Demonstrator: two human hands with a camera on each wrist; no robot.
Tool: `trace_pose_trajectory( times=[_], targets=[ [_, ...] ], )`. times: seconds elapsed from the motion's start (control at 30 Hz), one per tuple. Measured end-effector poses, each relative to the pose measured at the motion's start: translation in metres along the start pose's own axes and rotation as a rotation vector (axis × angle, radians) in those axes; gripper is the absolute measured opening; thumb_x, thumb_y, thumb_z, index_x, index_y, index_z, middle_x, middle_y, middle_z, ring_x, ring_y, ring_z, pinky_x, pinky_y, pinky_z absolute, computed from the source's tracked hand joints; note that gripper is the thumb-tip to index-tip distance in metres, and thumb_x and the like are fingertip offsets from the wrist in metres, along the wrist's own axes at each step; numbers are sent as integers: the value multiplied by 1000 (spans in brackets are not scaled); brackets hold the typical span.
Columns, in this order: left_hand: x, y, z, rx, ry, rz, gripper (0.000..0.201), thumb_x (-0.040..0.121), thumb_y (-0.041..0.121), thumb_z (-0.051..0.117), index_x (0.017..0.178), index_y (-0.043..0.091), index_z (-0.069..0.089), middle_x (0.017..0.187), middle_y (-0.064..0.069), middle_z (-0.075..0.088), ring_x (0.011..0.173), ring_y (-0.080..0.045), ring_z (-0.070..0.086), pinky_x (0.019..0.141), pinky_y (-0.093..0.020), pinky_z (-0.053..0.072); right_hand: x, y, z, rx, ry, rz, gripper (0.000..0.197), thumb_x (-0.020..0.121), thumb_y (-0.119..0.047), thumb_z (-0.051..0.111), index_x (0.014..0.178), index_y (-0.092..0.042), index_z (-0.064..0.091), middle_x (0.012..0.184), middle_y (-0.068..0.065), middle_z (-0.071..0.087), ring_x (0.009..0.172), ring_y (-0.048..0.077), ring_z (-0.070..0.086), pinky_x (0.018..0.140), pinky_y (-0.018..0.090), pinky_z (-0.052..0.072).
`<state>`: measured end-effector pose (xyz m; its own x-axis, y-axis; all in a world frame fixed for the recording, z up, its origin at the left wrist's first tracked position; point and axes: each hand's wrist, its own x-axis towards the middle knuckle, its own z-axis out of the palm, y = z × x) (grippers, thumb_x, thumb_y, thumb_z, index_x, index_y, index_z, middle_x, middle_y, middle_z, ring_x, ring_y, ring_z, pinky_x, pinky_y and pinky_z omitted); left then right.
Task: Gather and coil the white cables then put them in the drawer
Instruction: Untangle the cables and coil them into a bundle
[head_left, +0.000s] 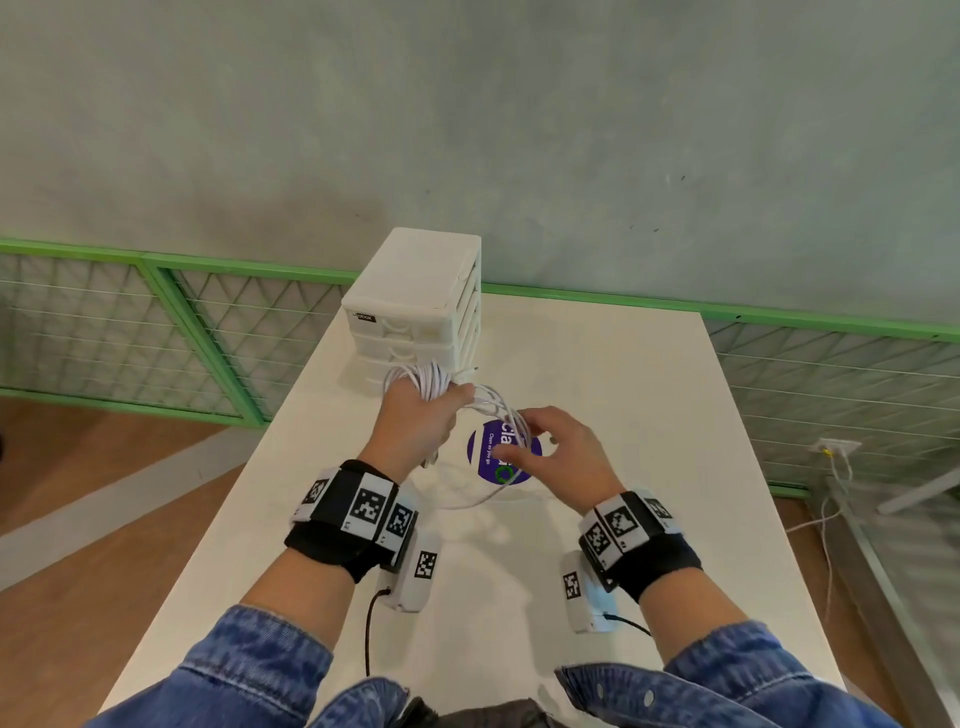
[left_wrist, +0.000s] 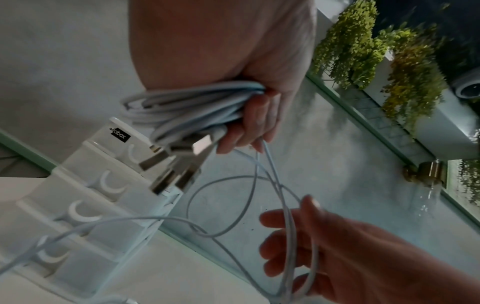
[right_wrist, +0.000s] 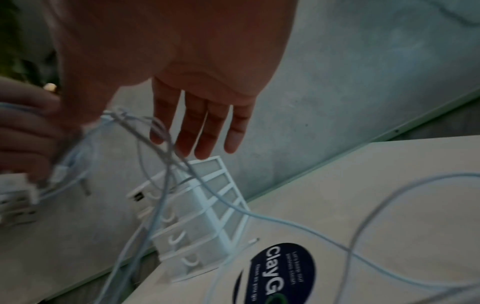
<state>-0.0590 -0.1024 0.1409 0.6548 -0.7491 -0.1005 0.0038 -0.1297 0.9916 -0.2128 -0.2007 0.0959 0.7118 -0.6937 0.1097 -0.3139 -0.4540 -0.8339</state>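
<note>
My left hand (head_left: 447, 395) is raised in front of the drawer unit, fingers curled round a coil of white cables (head_left: 431, 379). In the left wrist view the coil (left_wrist: 192, 107) lies in the left hand (left_wrist: 249, 127), and several USB plugs (left_wrist: 176, 164) hang below it. Loose strands run from the coil across the straight, spread fingers of my right hand (head_left: 524, 436), also seen as the right hand (right_wrist: 200, 139), and trail onto the table (head_left: 649, 415). The white drawer unit (head_left: 415, 306) stands at the table's far edge with its drawers pushed in.
A round purple sticker (head_left: 506, 460) lies on the table under my right hand. A green mesh fence (head_left: 208, 312) and a grey wall stand behind the table. Wooden floor lies to the left. Other thin cables hang by a wall socket (head_left: 836, 447) at the right.
</note>
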Motion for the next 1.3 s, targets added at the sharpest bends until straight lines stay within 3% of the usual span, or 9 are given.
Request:
trace_pose_trajectory(
  times=[0.13,0.23,0.43,0.53,0.63,0.8,0.97,1.07,1.3],
  targets=[
    [-3,1,-7,-6,43,-26,39,87,10,63,55,15,42,37,4,33,31,-10,27,36,-17,23,4,1,3,57,32,23,7,86,-27,63,84,-25,70,77,-8,66,71,3,57,65,16,39],
    [-4,-4,-12,-26,68,-53,34,87,9,63,58,11,45,38,2,32,31,-9,27,36,-17,23,1,5,-6,212,31,91,14,88,-27,60,77,-29,68,70,-10,65,64,-1,55,67,16,43],
    [-3,-3,-13,-29,115,-109,13,87,10,63,78,2,58,35,5,34,28,-7,27,33,-14,23,2,10,-20,265,74,144,27,95,-20,47,80,-8,67,68,-1,65,62,6,57,65,24,48],
    [-2,0,-18,-34,141,-127,22,88,12,62,68,4,56,31,8,33,27,-6,27,32,-14,22,-1,12,-28,371,141,191,27,98,-20,41,85,-8,61,69,3,67,66,13,61,66,29,50],
    [-3,1,-17,-55,126,-129,11,88,11,61,81,3,58,31,9,32,27,-6,27,32,-14,22,-3,12,-31,418,175,191,26,99,-18,39,86,-9,59,69,5,66,67,18,60,68,34,51],
    [-3,-4,-13,-46,86,-140,18,89,13,60,74,2,61,34,7,33,31,-8,27,35,-16,22,0,2,-30,530,54,144,42,86,8,35,98,-15,68,91,7,69,72,24,65,61,25,50],
    [-8,0,-7,-50,-2,-134,20,91,13,58,74,2,61,34,6,32,31,-8,26,37,-19,22,2,-2,-18,333,-17,116,42,85,-4,58,115,-33,63,113,-14,65,66,16,61,58,17,48],
    [-9,1,-6,-40,-22,-139,21,92,14,58,75,2,61,34,6,32,31,-10,27,39,-21,22,3,0,-15,302,-91,130,48,83,-6,63,123,-32,57,96,-9,69,67,5,60,64,12,46],
    [-8,-3,-5,-25,10,-132,20,90,9,57,72,1,59,33,8,33,29,-8,26,34,-17,21,7,5,-16,197,-18,166,15,85,-12,64,96,-16,72,76,-5,70,59,-8,59,56,7,42]
  ],
)
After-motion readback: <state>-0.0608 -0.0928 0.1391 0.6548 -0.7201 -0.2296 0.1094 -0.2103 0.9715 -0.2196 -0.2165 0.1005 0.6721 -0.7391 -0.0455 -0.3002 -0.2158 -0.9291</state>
